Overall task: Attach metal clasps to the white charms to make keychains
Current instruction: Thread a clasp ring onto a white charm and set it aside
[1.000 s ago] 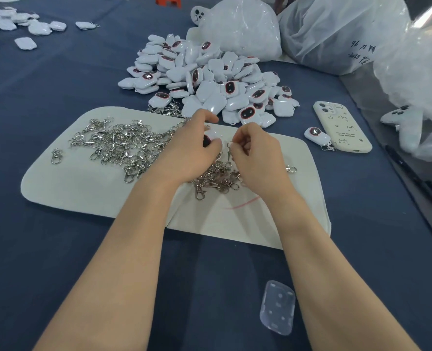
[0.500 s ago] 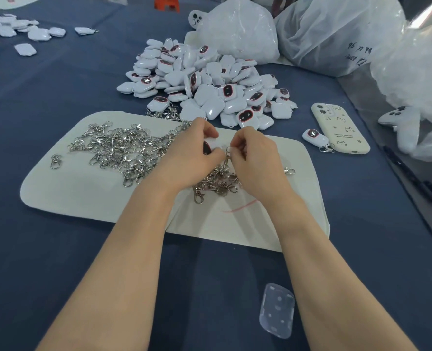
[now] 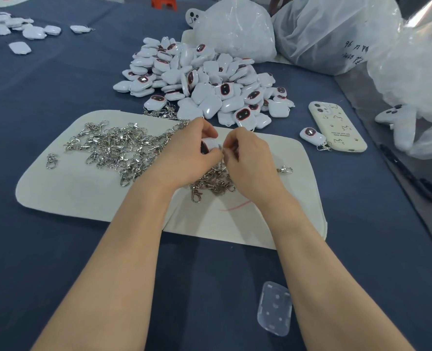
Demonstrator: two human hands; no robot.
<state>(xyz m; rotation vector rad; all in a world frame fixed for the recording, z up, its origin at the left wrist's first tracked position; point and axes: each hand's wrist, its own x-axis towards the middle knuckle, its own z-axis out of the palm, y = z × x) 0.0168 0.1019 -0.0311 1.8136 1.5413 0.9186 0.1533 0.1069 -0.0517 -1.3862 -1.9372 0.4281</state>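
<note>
Fingers of the left hand [image 3: 184, 158] cover most of the small white plastic charm [image 3: 209, 146]; only a rounded edge and a dark sliver show. The silver metal clasp [image 3: 222, 151] pinched by the right hand [image 3: 250, 160] is nearly all hidden, can't tell if it's through the charm's loop. Both hands block part of the heap of silver metal clasps [image 3: 124, 150]. The black handwriting [image 3: 354, 53] on the clear plastic bag [image 3: 336, 26] is unreadable, and the bag is cut off at the top edge.

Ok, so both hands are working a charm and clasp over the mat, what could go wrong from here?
The clasp pinched by the right hand is tiny; it might slip into the tangled clasp pile beneath. The charm in the left hand looks glossy, so it may twist out. Either hand could sweep that pile off the mat.
</note>
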